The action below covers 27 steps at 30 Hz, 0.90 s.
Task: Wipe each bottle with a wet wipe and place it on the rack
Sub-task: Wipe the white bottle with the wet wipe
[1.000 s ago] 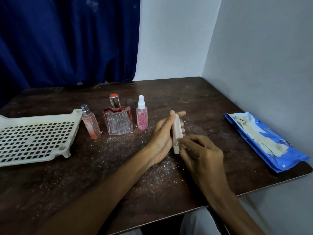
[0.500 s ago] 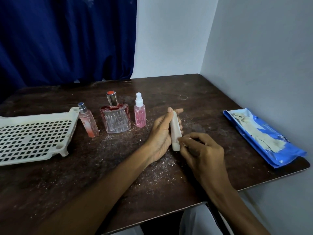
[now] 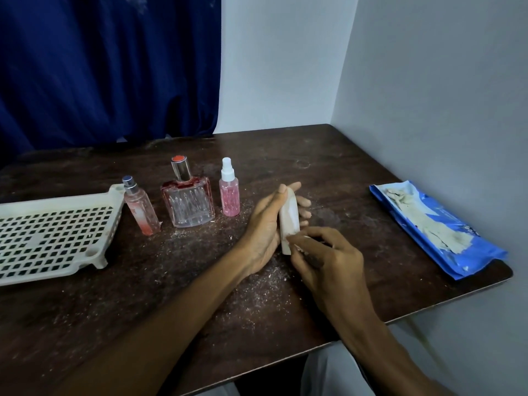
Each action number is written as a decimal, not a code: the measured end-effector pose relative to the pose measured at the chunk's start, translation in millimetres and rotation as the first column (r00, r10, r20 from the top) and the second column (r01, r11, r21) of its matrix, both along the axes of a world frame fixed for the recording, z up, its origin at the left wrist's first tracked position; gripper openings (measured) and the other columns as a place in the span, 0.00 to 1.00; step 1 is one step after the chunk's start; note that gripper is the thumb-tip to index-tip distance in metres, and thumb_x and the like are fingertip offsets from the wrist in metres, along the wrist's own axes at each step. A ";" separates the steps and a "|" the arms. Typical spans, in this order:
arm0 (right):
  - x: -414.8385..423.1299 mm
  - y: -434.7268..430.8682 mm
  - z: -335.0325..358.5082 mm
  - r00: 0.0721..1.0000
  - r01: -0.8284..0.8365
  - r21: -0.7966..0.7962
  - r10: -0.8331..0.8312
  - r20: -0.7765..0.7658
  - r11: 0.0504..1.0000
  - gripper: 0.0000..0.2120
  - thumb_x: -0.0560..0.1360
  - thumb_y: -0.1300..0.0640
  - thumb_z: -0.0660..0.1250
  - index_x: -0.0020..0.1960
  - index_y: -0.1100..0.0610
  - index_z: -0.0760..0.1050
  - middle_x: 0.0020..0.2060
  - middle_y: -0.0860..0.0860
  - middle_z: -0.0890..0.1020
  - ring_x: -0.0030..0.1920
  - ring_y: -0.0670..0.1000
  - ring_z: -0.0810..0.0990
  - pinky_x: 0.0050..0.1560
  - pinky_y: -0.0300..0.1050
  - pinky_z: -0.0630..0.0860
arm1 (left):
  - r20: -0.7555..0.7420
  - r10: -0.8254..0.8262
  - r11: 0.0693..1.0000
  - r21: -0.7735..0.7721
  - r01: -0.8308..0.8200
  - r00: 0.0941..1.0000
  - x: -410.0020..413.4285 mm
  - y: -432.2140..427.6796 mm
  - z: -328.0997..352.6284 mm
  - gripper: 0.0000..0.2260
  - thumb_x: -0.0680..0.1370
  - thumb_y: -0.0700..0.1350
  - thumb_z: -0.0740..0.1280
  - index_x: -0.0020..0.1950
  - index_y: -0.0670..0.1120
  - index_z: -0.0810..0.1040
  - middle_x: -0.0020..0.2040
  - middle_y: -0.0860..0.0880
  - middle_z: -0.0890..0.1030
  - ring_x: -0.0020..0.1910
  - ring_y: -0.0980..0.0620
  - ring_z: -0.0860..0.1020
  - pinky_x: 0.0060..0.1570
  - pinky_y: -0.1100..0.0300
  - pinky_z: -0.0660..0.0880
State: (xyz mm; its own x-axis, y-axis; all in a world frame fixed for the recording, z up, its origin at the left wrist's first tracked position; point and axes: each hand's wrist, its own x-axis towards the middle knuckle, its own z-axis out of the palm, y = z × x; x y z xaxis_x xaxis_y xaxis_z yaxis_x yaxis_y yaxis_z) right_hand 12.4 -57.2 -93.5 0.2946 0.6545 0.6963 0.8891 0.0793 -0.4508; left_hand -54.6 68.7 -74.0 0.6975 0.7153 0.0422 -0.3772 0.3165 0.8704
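Wipe step, first bottle. The left hand (image 3: 265,224) is gripping the white bottle (image 3: 289,221) with the thumb along one side and fingers curled behind, holding it just above the table (image 3: 343,172) at centre. The right hand (image 3: 328,261) fingers are pinching the bottle's near end. A pale scrap is showing under them, and I can't tell if it's a wipe. No bottle is sitting on the rack (image 3: 57,200) yet. The slim pink bottle (image 3: 141,210), square perfume bottle (image 3: 188,202) and pink spray bottle (image 3: 229,195) are standing just beside the rack, and the wipe pack (image 3: 434,227) is lying well off right. Likely next: finish rubbing the body, then carry it left to the rack — it needs to clear the standing three without toppling them.
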 end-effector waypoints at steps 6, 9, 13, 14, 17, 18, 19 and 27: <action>5.7 6.7 8.7 0.991 0.069 0.029 -0.065 -0.118 0.997 0.08 0.73 0.64 0.74 0.52 0.58 0.85 0.47 0.51 0.84 0.46 0.47 0.83 0.46 0.42 0.80 | 0.047 -0.076 0.997 0.011 0.075 0.996 -1.3 1.0 0.1 0.20 0.83 0.50 0.57 0.68 0.37 0.73 0.49 0.42 0.79 0.46 0.48 0.79 0.47 0.56 0.79; -2.7 8.5 8.9 0.995 0.044 0.014 -0.043 -0.087 0.999 0.09 0.71 0.64 0.75 0.51 0.58 0.85 0.47 0.52 0.84 0.47 0.48 0.82 0.47 0.39 0.78 | 0.077 -0.091 0.996 -0.007 0.091 0.993 -1.7 2.4 -1.3 0.20 0.82 0.50 0.58 0.67 0.37 0.74 0.48 0.42 0.79 0.46 0.48 0.79 0.46 0.56 0.80; 5.6 2.1 6.5 0.994 0.046 0.008 -0.045 -0.095 0.999 0.09 0.70 0.65 0.76 0.50 0.58 0.86 0.46 0.51 0.84 0.46 0.48 0.83 0.46 0.40 0.79 | 0.073 -0.074 0.997 -0.025 0.076 0.995 -0.1 2.4 -3.0 0.19 0.83 0.49 0.57 0.66 0.38 0.74 0.46 0.44 0.79 0.45 0.49 0.79 0.46 0.54 0.79; 8.8 3.9 7.7 0.993 0.056 0.015 -0.054 -0.101 0.998 0.09 0.70 0.65 0.76 0.49 0.58 0.86 0.46 0.51 0.84 0.45 0.48 0.83 0.45 0.41 0.80 | 0.070 -0.075 0.997 -0.020 0.076 0.995 0.0 2.4 -2.6 0.19 0.84 0.49 0.57 0.67 0.38 0.74 0.46 0.44 0.79 0.45 0.49 0.79 0.46 0.54 0.79; 5.7 10.4 11.3 0.992 0.058 0.027 -0.055 -0.116 0.998 0.08 0.72 0.64 0.75 0.50 0.57 0.85 0.46 0.51 0.84 0.44 0.47 0.82 0.42 0.43 0.81 | 0.078 -0.078 0.996 -0.029 0.081 0.994 -0.9 2.3 -2.6 0.20 0.84 0.49 0.56 0.68 0.37 0.73 0.46 0.44 0.78 0.45 0.49 0.79 0.45 0.56 0.79; 2.0 11.3 10.9 0.993 0.053 0.029 -0.050 -0.105 0.998 0.08 0.72 0.64 0.75 0.50 0.58 0.85 0.46 0.51 0.84 0.44 0.47 0.83 0.43 0.42 0.80 | 0.080 -0.079 0.996 -0.037 0.082 0.994 -1.2 2.7 -2.8 0.20 0.84 0.49 0.56 0.69 0.37 0.72 0.46 0.44 0.78 0.45 0.49 0.79 0.45 0.57 0.79; -1.0 10.6 9.5 0.995 0.048 0.027 -0.045 -0.088 0.998 0.08 0.72 0.64 0.75 0.50 0.58 0.85 0.46 0.51 0.84 0.45 0.47 0.83 0.44 0.41 0.80 | 0.084 -0.084 0.995 -0.043 0.088 0.993 -1.6 3.3 -2.9 0.20 0.83 0.50 0.57 0.69 0.37 0.72 0.46 0.44 0.78 0.45 0.49 0.79 0.45 0.57 0.79; 9.2 13.5 14.8 0.985 0.091 0.020 -0.087 -0.147 0.996 0.09 0.73 0.63 0.74 0.53 0.57 0.83 0.45 0.50 0.84 0.44 0.48 0.83 0.44 0.50 0.81 | 0.087 -0.129 0.991 -0.033 0.132 0.988 -1.8 3.8 -2.8 0.18 0.84 0.49 0.57 0.67 0.40 0.75 0.47 0.44 0.77 0.43 0.51 0.77 0.45 0.57 0.78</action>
